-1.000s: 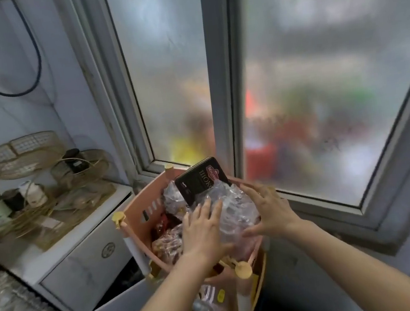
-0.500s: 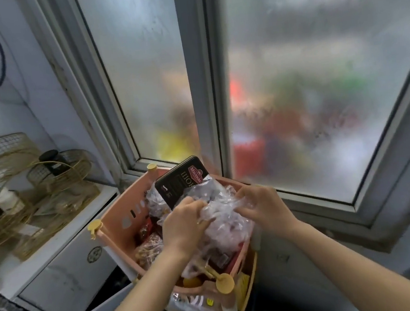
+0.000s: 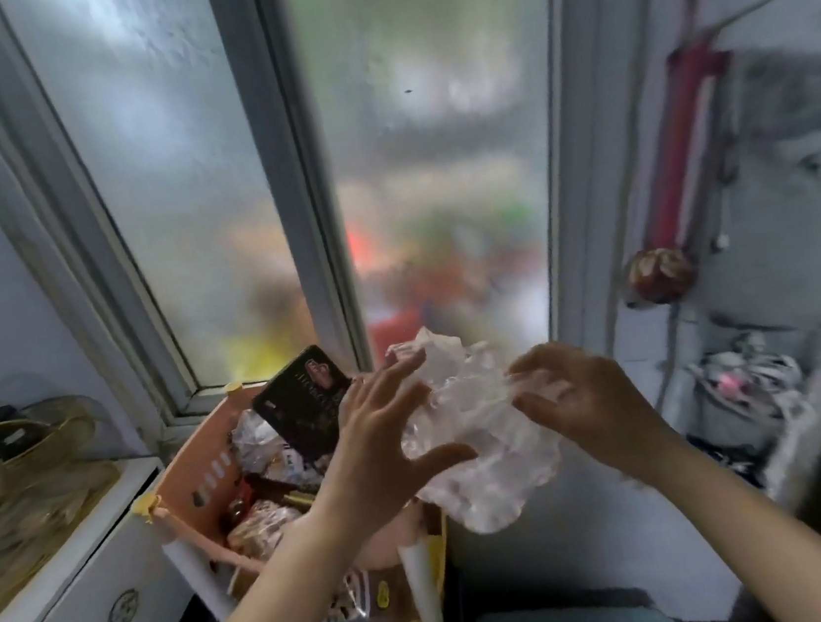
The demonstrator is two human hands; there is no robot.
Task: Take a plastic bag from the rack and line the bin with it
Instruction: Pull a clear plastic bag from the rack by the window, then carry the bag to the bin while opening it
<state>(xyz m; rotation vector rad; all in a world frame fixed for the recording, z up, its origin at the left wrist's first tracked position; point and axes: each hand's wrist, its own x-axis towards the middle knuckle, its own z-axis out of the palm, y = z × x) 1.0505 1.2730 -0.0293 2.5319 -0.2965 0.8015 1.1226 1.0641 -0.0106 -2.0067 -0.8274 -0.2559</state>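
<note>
A crumpled clear plastic bag (image 3: 469, 427) is held up in the air between both hands, above and to the right of the pink tiered rack (image 3: 195, 471). My left hand (image 3: 382, 433) presses its left side with fingers spread and the thumb under it. My right hand (image 3: 579, 398) pinches its right edge. The rack's top basket holds a black box (image 3: 306, 406), wrapped snacks and other clear bags. No bin can be made out for certain.
A frosted window (image 3: 430, 153) fills the wall ahead. A white cabinet (image 3: 70, 585) with gold wire baskets (image 3: 18, 462) stands at the left. At the right are a red mop handle (image 3: 682, 143), a round brown object (image 3: 660, 275) and a grey container with cloths (image 3: 745, 399).
The clear bag has come up out of the rack's top basket and moved right with both hands. The view has swung to the right.
</note>
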